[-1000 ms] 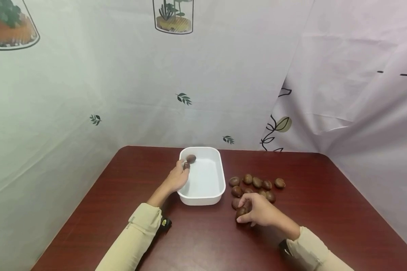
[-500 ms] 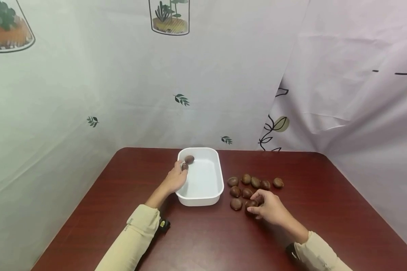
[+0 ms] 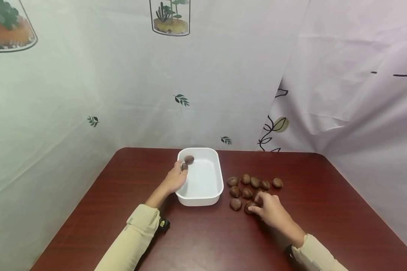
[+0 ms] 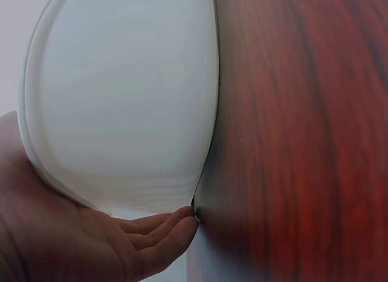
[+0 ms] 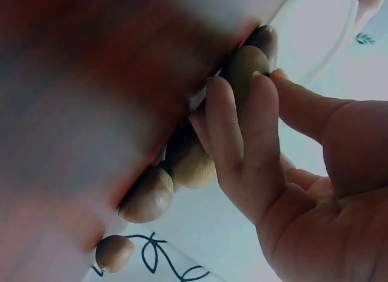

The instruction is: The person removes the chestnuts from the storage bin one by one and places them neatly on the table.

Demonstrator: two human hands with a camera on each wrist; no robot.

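Observation:
My left hand point(image 3: 177, 178) grips the left side of a white plastic basin point(image 3: 203, 199), its fingers lying along the outer wall point(image 4: 127, 106) in the left wrist view. Two chestnuts lie in the basin's far left part: one chestnut point(image 3: 189, 160) in the corner, another chestnut point(image 3: 184, 166) right by the left hand's fingers. My right hand point(image 3: 271, 210) holds a brown chestnut point(image 3: 249, 207) between thumb and fingers, low over the table at the near side of a group. Beside it, to the left, lies another chestnut point(image 3: 235, 204). The right fingers partly hide a chestnut behind them.
Several chestnuts point(image 3: 246, 193) lie in loose rows on the dark red table point(image 3: 203, 241), right of the basin. One chestnut point(image 3: 277, 183) sits apart at the group's right. A printed white curtain point(image 3: 139, 94) hangs behind the table.
The right hand has moved right and slightly away with its chestnut, which now sits beside the nearest one in the group. The left hand has stayed on the basin.

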